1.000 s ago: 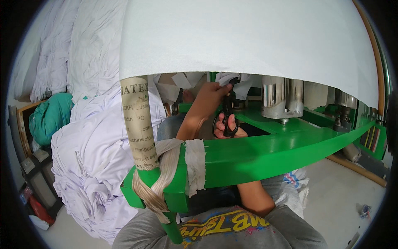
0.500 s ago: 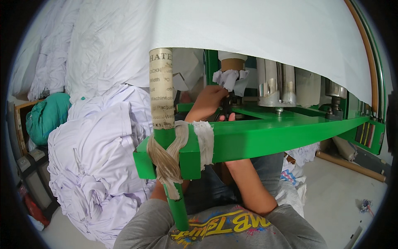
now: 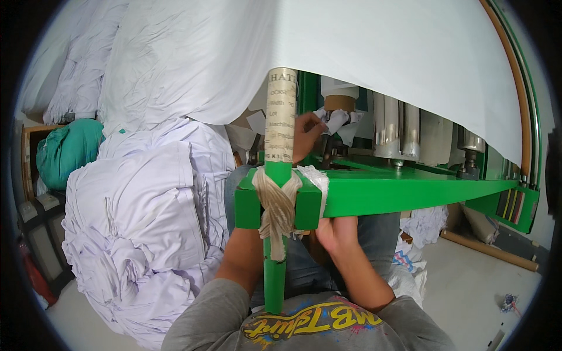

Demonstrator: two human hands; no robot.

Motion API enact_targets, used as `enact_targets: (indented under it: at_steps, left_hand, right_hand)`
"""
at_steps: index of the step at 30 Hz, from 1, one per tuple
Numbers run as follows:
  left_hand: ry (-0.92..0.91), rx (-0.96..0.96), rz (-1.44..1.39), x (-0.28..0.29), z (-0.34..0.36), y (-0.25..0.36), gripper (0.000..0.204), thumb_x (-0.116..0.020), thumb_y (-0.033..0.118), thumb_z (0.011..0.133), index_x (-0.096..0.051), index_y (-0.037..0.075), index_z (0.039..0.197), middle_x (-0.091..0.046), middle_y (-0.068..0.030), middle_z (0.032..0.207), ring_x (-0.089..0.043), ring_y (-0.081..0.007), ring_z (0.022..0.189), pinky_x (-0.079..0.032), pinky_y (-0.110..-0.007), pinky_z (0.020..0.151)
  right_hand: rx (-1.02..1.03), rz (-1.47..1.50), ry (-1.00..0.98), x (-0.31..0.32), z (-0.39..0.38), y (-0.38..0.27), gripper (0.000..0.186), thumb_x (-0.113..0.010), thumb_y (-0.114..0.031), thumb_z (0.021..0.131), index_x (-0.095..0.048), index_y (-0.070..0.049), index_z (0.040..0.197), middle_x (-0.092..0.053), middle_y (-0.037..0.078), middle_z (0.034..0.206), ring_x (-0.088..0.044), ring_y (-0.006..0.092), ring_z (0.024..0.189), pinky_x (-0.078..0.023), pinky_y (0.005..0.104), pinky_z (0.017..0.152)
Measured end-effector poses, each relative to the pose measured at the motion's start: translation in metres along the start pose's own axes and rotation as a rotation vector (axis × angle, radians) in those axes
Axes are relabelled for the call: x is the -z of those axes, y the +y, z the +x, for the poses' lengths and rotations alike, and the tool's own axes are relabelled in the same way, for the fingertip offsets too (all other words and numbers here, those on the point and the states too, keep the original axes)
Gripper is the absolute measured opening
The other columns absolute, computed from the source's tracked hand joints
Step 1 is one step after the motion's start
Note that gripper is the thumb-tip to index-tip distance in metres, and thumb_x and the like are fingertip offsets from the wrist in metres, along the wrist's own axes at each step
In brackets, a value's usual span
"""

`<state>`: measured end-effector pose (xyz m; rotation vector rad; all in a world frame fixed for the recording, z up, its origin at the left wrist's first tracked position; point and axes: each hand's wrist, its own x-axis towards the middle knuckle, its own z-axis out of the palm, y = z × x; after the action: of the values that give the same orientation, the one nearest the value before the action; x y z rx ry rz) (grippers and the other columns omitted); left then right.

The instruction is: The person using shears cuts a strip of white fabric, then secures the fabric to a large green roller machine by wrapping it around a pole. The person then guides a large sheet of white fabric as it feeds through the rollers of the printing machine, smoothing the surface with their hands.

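Head view: left hand (image 3: 305, 136) is raised behind the upright cardboard tube (image 3: 280, 116), its fingers pinched in a narrow grip on a crumpled white cloth scrap (image 3: 338, 121) that sits just under the brown roll end (image 3: 339, 102), above the green machine arm (image 3: 410, 196). Right hand (image 3: 335, 232) sits low under the green arm beside the cloth strip knot (image 3: 277, 205); its grip cannot be told since the fingers are hidden. White fabric sheet (image 3: 380, 52) hangs overhead, piled white cloth bundles (image 3: 146, 216) on the left.
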<state>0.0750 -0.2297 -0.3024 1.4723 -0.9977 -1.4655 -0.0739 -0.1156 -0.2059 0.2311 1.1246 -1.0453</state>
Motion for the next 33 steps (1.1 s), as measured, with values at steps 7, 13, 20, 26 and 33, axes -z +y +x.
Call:
enact_targets:
  at_steps: [7,13,20,26,33]
  left_hand:
    - [0.162,-0.388,0.036,-0.021,0.022,0.001,0.026,-0.075,0.016,0.095,-0.076,0.008,0.12,-0.07,-0.0074,0.107,-0.061,-0.0182,0.081,-0.051,-0.033,0.076]
    - [0.132,-0.332,0.035,-0.02,0.019,-0.002,0.023,-0.078,0.011,0.092,-0.079,0.008,0.115,-0.071,-0.0086,0.103,-0.066,-0.0176,0.084,-0.053,-0.031,0.076]
    - [0.168,-0.258,0.003,-0.019,0.014,0.016,0.023,-0.079,0.016,0.092,-0.078,0.008,0.114,-0.069,-0.0063,0.101,-0.066,-0.0175,0.083,-0.054,-0.034,0.075]
    - [0.223,-0.486,0.35,-0.032,0.014,0.014,0.021,-0.078,0.021,0.092,-0.079,0.014,0.113,-0.064,-0.0109,0.108,-0.068,-0.0302,0.095,-0.056,-0.043,0.08]
    - [0.288,-0.503,0.534,-0.048,0.012,0.023,0.024,-0.076,0.017,0.092,-0.079,0.015,0.116,-0.063,-0.0141,0.113,-0.067,-0.0334,0.099,-0.056,-0.045,0.086]
  right_hand:
    - [0.079,-0.126,-0.209,0.029,-0.004,0.01,0.016,-0.059,-0.007,0.108,-0.062,-0.005,0.123,-0.067,0.008,0.12,-0.066,0.0192,0.108,-0.058,0.0358,0.096]
    - [0.071,-0.135,-0.113,0.021,0.017,0.014,0.018,-0.057,-0.014,0.11,-0.063,-0.007,0.126,-0.067,0.006,0.115,-0.066,0.0186,0.106,-0.056,0.0358,0.096]
    - [-0.111,-0.106,-0.152,0.027,0.038,0.003,0.024,-0.055,-0.021,0.112,-0.063,-0.01,0.131,-0.067,0.005,0.117,-0.065,0.0188,0.108,-0.055,0.0359,0.097]
    - [0.082,-0.454,-0.211,0.067,0.009,0.0,0.012,-0.059,-0.016,0.109,-0.063,-0.006,0.113,-0.069,0.01,0.107,-0.069,0.0192,0.095,-0.057,0.0343,0.081]
    - [0.122,-0.82,-0.343,0.113,-0.03,-0.042,0.019,-0.064,-0.008,0.106,-0.052,-0.007,0.09,-0.072,0.014,0.088,-0.067,0.0173,0.063,-0.05,0.0278,0.054]
